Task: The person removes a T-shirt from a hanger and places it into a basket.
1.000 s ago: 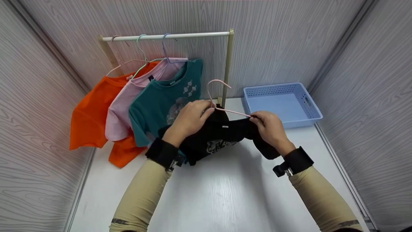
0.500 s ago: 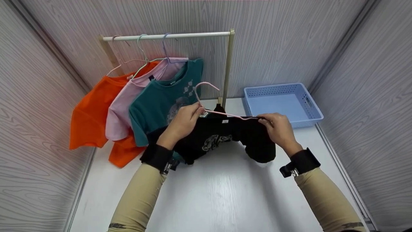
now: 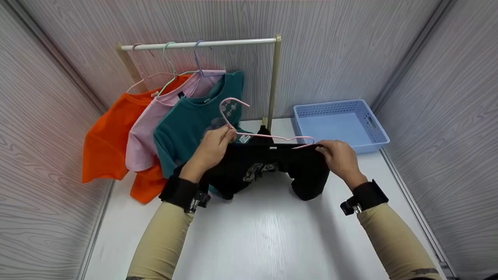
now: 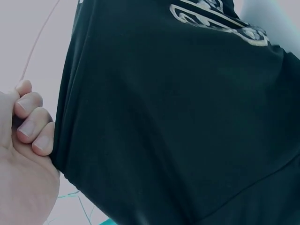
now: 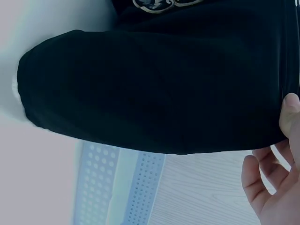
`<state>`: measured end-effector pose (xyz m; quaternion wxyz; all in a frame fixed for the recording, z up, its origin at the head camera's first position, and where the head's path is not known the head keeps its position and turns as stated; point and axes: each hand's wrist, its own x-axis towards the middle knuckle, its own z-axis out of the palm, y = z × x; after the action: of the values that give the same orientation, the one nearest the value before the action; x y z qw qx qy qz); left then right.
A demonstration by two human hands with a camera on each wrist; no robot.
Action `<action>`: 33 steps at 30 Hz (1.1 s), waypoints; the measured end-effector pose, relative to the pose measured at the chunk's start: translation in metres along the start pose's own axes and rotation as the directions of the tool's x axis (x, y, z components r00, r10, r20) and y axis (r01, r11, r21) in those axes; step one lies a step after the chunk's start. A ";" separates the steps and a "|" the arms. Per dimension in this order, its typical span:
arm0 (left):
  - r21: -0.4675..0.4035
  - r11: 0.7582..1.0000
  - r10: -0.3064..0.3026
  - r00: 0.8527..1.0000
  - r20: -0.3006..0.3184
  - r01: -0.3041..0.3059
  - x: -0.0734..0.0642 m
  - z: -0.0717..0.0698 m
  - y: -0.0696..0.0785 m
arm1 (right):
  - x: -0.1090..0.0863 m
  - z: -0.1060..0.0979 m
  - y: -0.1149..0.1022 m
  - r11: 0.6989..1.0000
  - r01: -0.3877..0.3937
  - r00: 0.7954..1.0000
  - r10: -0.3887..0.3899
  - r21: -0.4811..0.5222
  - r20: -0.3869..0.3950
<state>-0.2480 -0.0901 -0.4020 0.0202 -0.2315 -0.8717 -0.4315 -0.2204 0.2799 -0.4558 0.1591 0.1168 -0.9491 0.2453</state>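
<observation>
A pink wire hanger [image 3: 258,135] is gripped by my left hand [image 3: 210,149] just below its hook. Its bent right end shows bare above the neckline of a black shirt [image 3: 303,167]. My right hand [image 3: 341,159] pinches that shirt's top edge at the right shoulder, close beside the hanger's end. The shirt hangs between both hands, its white print facing me. In the left wrist view, the fingers [image 4: 35,124] curl at the thin hanger wire, with black cloth beside them. In the right wrist view, the thumb [image 5: 290,110] presses on the cloth edge.
Behind on the left stands a rack with a white rail [image 3: 233,42]. An orange shirt [image 3: 105,144], a pink shirt [image 3: 142,136] and a teal shirt [image 3: 183,128] hang from it on hangers. A blue basket [image 3: 342,149] sits at the back right on the white table [image 3: 264,241].
My left hand has moved left with the hanger, whose right end now shows out of the shirt. My right hand has shifted slightly right, stretching the shirt's top edge flatter.
</observation>
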 end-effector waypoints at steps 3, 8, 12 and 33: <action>-0.023 1.000 0.000 1.000 -0.019 0.000 0.001 0.002 0.005 | -0.001 0.004 -0.002 1.000 -0.002 1.000 0.002 0.025 -0.014; -0.044 0.999 -0.007 0.999 -0.034 0.005 0.005 0.008 0.016 | -0.003 0.012 -0.012 0.979 -0.028 1.000 0.030 0.202 -0.005; -0.032 0.999 0.006 0.997 -0.072 -0.008 0.010 0.017 0.023 | -0.005 0.021 -0.023 0.914 -0.095 0.995 0.077 0.395 0.062; 0.062 0.998 0.033 0.999 -0.036 -0.031 0.037 0.053 0.048 | -0.026 0.077 -0.062 0.920 0.037 0.955 -0.148 0.390 0.258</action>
<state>-0.2523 -0.0107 -0.3911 0.0504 -0.2364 -0.8803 -0.4082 -0.1971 0.1924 -0.5021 0.0079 0.2244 -0.8895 0.3980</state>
